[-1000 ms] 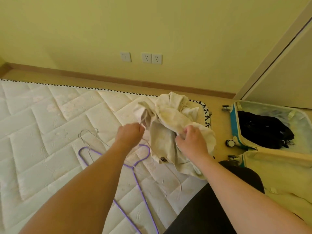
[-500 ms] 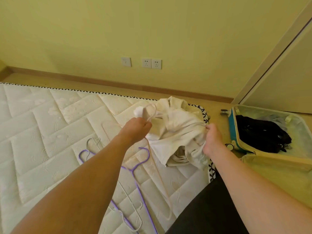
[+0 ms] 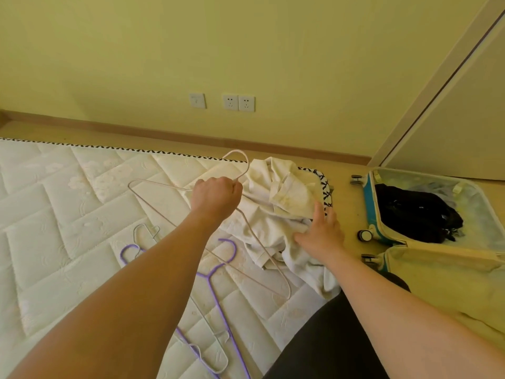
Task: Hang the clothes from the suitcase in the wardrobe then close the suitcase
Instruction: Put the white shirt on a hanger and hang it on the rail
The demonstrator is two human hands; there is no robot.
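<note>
Quilted white mattress (image 3: 68, 214) on wooden floor (image 3: 347, 203); three wall sockets (image 3: 222, 102) on yellow wall (image 3: 246, 50) above baseboard (image 3: 164, 134).

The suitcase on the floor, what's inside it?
The open suitcase holds a heap of black clothes, with some pale bluish fabric behind it. Whatever lies under the black heap is covered, so I cannot tell.
</note>
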